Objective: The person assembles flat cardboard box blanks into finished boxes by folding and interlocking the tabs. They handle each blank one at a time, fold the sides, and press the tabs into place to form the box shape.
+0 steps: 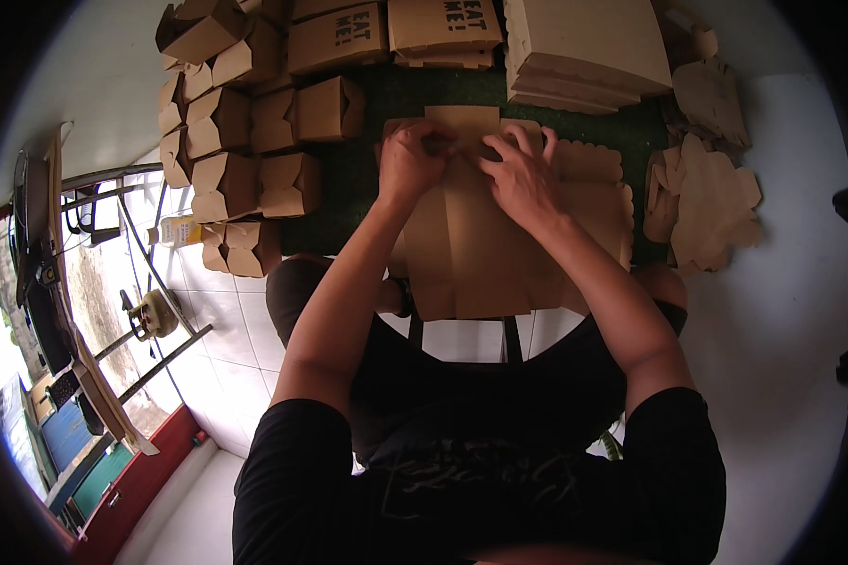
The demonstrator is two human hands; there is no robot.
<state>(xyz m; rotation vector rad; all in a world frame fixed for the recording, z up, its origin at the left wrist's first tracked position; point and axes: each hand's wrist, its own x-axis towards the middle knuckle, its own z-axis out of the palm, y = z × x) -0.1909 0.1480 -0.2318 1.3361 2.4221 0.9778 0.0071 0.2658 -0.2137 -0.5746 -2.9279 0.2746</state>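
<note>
In the head view, a person in a black shirt (481, 461) sits at the near edge of a green table (386, 89). A flat brown cardboard sheet (499, 245) lies in front of the person, in the middle of the table, and its near end pokes out past the near edge. It has fold lines and flaps. Wavy cardboard (594, 165) shows on its right side, and I cannot tell if that is part of it or another piece below.

The left hand (413, 165) is at the far left part of the sheet, with its fingers curled in. The right hand (523, 179) is just beside it, with its fingers bent and spread over the sheet. The fingertips come close together. I cannot tell if either hand is pinching the cardboard or only pressing on it.

Little folded brown boxes (221, 122) sit in rows along the left edge, from the far left corner down to the near left corner. At the far edge are bigger boxes with dark print (339, 40). Near the far right corner is a tall pale brown stack (584, 42) with wavy edges. Flat wavy pieces (716, 198) lie in a pile at the right edge.
</note>
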